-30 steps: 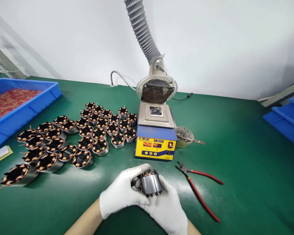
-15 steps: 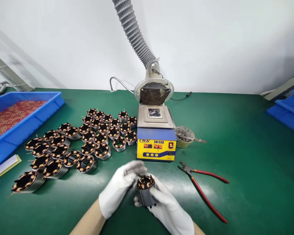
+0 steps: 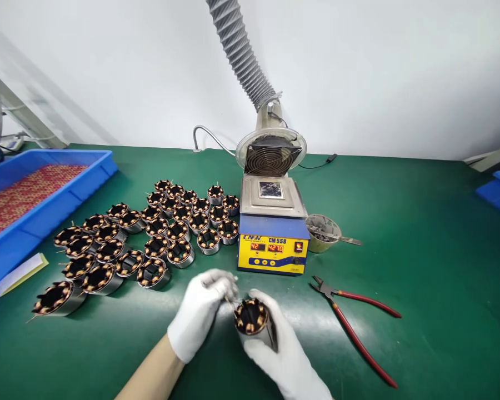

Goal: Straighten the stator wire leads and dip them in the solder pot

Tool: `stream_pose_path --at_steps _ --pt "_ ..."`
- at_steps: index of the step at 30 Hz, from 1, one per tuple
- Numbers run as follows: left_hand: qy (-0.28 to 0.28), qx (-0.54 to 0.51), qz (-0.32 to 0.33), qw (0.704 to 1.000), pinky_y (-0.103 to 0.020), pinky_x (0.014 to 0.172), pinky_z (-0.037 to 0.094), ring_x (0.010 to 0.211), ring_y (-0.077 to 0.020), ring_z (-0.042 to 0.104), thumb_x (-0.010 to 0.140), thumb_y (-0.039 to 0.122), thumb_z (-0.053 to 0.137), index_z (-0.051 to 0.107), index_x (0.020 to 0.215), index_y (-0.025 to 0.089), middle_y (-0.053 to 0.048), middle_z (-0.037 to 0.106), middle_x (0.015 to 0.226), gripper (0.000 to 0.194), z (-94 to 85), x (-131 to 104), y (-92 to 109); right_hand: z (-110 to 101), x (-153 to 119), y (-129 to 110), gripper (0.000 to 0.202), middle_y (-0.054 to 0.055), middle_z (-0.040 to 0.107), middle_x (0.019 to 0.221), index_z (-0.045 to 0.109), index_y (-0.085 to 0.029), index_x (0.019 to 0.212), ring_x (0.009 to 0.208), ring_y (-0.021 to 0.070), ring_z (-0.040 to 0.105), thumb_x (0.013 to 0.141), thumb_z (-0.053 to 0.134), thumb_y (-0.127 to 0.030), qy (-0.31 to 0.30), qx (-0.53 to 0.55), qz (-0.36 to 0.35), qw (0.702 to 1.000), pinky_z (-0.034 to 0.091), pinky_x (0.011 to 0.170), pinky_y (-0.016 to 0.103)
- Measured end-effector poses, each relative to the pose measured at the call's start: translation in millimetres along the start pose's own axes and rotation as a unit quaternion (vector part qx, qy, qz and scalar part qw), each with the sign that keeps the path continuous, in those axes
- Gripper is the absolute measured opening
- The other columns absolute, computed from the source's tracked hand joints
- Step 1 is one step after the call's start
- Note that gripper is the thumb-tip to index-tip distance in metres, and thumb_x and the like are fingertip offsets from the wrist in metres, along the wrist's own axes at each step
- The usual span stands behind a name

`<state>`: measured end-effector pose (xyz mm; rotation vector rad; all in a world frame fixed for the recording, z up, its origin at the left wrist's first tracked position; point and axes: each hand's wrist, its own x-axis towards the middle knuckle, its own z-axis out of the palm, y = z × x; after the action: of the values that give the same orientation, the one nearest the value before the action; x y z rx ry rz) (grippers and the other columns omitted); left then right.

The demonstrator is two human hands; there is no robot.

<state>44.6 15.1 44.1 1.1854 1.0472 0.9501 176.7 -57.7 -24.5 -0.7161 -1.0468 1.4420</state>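
The wound stator (image 3: 252,319) sits low in the middle of the view, just above the green desk (image 3: 420,266), its open copper-coiled end tipped up toward the camera. The right hand (image 3: 281,353), in a white glove, has its grip closed around the stator's steel body from the near right side. The left hand (image 3: 200,311), also gloved, is just left of it, fingertips pinched together on a thin wire lead (image 3: 229,300) that sticks out from the stator's left rim.

Just beyond the hands stands a yellow-and-blue solder pot (image 3: 274,233) with red lit digits, and a round fan hood (image 3: 270,153) on a ribbed hose (image 3: 241,50) leans over it. A small metal cup (image 3: 324,233) sits at the pot's right. Red-handled cutters (image 3: 354,328) lie on the desk to the right of the hands. To the left, many more stators (image 3: 150,233) stand in rows, and a blue tray (image 3: 33,189) lies at the far left.
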Motion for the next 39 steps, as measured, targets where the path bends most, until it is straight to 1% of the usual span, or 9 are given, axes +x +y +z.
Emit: stream_pose_path --at_steps 3,8,12,15,20,24,29,35,39 --pt "0.069 -0.081 0.06 0.993 -0.016 0.07 0.048 0.072 -0.0093 0.059 0.055 0.039 0.077 0.058 0.082 0.008 -0.004 0.06 0.071 0.045 -11.9 3 10 2 0 14 0.056 0.006 0.049 0.124 0.039 -0.022 0.122 0.115 0.0153 0.049 0.071 0.061 -0.018 0.102 -0.244 -0.069 0.962 0.04 0.098 0.025" --pt "-0.086 0.028 -0.101 0.991 -0.02 0.092 0.046 0.111 -0.0175 0.055 0.051 0.029 0.079 0.057 0.116 0.013 -0.011 0.057 0.117 0.07 1.7 -10 15 14 12 19 0.048 0.004 0.059 0.1 0.042 -0.02 0.101 0.093 0.0153 0.06 0.062 0.067 -0.012 0.214 -0.424 -0.32 0.82 0.05 0.079 0.024" --pt "-0.017 0.003 -0.09 0.996 -0.02 0.079 0.049 0.086 -0.0145 0.062 0.058 0.035 0.074 0.063 0.092 0.006 -0.012 0.065 0.094 0.047 24.2 -12 -3 17 18 14 0.029 0.005 0.054 0.083 0.038 -0.019 0.082 0.073 0.0144 0.059 0.069 0.063 -0.019 0.219 -0.468 -0.341 0.785 0.048 0.056 0.023" --pt "0.043 -0.111 -0.045 0.992 -0.019 0.069 0.05 0.069 -0.0114 0.06 0.057 0.044 0.076 0.058 0.087 0.007 -0.006 0.063 0.072 0.05 21.0 -7 -6 17 17 13 0.038 0.003 0.053 0.081 0.036 -0.019 0.079 0.071 0.0138 0.057 0.061 0.07 -0.016 0.222 -0.487 -0.337 0.774 0.048 0.055 0.022" --pt "0.074 -0.101 0.02 0.992 -0.019 0.087 0.049 0.092 -0.0128 0.062 0.06 0.036 0.076 0.055 0.103 0.011 -0.008 0.064 0.092 0.054 -0.3 -3 12 14 15 14 0.062 0.005 0.055 0.086 0.035 -0.019 0.083 0.072 0.0155 0.06 0.041 0.081 -0.015 0.25 -0.528 -0.337 0.738 0.051 0.057 0.024" --pt "-0.012 0.044 -0.083 0.996 -0.016 0.069 0.048 0.075 -0.0104 0.06 0.059 0.024 0.073 0.06 0.095 0.006 -0.009 0.064 0.087 0.042 -0.6 -3 13 10 14 17 0.052 0.007 0.059 0.093 0.036 -0.019 0.085 0.077 0.0172 0.062 0.052 0.076 -0.021 0.233 -0.525 -0.333 0.748 0.052 0.06 0.026" --pt "0.003 0.086 -0.106 0.991 -0.013 0.057 0.044 0.061 -0.0065 0.054 0.055 0.023 0.069 0.06 0.077 0.005 -0.004 0.06 0.068 0.03 13.2 -3 8 11 11 17 0.035 0.009 0.061 0.1 0.038 -0.019 0.08 0.087 0.0199 0.062 0.064 0.069 -0.023 0.197 -0.497 -0.264 0.803 0.052 0.067 0.029" --pt "0.096 0.104 -0.041 0.989 -0.014 0.061 0.046 0.065 -0.0089 0.058 0.055 0.023 0.068 0.062 0.075 0.005 -0.007 0.064 0.073 0.028 13.5 0 7 11 11 18 0.034 0.008 0.064 0.098 0.049 -0.02 0.089 0.086 0.0248 0.064 0.062 0.07 -0.024 0.196 -0.419 -0.223 0.858 0.055 0.068 0.033" --pt "0.122 0.106 0.059 0.985 -0.022 0.086 0.049 0.092 -0.0145 0.061 0.066 0.041 0.065 0.063 0.095 0.009 -0.009 0.065 0.098 0.042 -6.2 1 15 7 10 22 0.053 0.012 0.063 0.104 0.044 -0.014 0.116 0.09 0.0243 0.063 0.072 0.067 -0.032 0.198 -0.48 -0.251 0.817 0.055 0.075 0.034"
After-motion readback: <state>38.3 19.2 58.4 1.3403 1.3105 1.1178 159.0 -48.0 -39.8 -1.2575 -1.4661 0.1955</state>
